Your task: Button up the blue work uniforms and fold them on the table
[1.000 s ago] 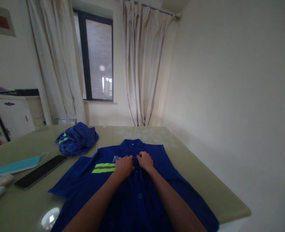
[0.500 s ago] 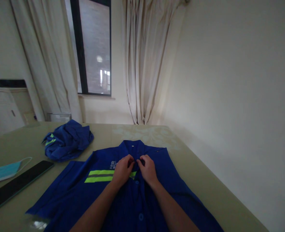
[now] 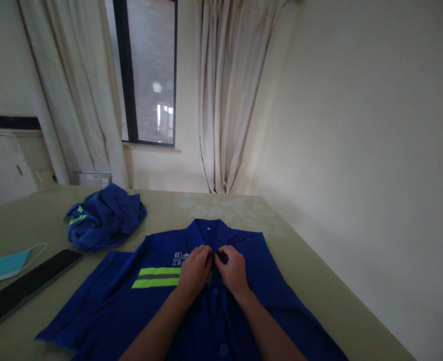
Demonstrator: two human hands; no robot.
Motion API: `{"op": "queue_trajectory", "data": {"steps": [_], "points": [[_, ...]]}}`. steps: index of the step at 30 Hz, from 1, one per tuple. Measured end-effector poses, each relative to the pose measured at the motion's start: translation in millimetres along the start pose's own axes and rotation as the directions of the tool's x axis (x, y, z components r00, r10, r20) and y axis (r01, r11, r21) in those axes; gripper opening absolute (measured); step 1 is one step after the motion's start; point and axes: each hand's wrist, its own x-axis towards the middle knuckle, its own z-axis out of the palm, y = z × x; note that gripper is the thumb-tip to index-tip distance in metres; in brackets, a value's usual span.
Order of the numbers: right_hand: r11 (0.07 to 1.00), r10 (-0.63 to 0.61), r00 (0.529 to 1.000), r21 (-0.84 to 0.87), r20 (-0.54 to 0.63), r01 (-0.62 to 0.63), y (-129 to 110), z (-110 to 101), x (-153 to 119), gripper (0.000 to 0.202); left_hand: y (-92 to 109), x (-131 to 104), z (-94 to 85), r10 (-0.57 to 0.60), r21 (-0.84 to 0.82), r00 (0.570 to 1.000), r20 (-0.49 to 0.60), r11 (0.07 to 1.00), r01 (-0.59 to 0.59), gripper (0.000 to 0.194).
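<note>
A blue work shirt (image 3: 131, 313) with a yellow-green reflective stripe and a white chest logo lies spread on the table, its collar (image 3: 208, 228) at the far end. Just below that collar, my left hand (image 3: 196, 268) pinches the front placket. My right hand (image 3: 232, 266) pinches the placket too, its fingertips close to those of the left. Whatever small part sits between the fingertips is hidden. Farther down the front, a blue button (image 3: 223, 349) shows.
A crumpled blue garment (image 3: 106, 218) with reflective stripes lies at the back left. Left of the shirt are a dark phone-like slab (image 3: 29, 286) and a light-blue face mask (image 3: 5, 265). The table (image 3: 161, 208) borders a bare wall (image 3: 357, 165) on the right.
Both hands have shifted slightly down the placket, still pinching it. The camera view has moved a little; the shirt stays in place.
</note>
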Motion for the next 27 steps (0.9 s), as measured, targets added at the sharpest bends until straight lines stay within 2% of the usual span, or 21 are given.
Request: {"op": "queue_trajectory", "data": {"steps": [9,15,21,24,27], "points": [[0.995,0.005,1.000,0.101,0.017,-0.006,2,1,-2,0.010,0,0,1.5,0.011,0.033,1.000,0.024,0.999,-0.012,0.018],[0.991,0.004,1.000,0.131,0.012,-0.005,2,1,-3,0.017,-5,-1,4.3,0.059,-0.023,0.998,-0.019,0.998,-0.060,0.020],[0.984,-0.051,0.998,0.173,0.036,0.044,-6,-4,-4,0.025,-6,-1,3.0,0.020,-0.063,0.999,-0.047,0.998,-0.023,0.017],[0.962,-0.020,0.998,0.272,0.067,0.001,-4,-3,-2,0.029,-8,0,2.1,0.029,-0.133,0.997,-0.068,0.990,-0.038,0.018],[0.936,0.042,0.993,0.344,0.108,-0.077,2,0,0,0.018,-12,2,2.8,0.053,-0.229,0.995,-0.089,0.971,-0.072,0.019]]}}
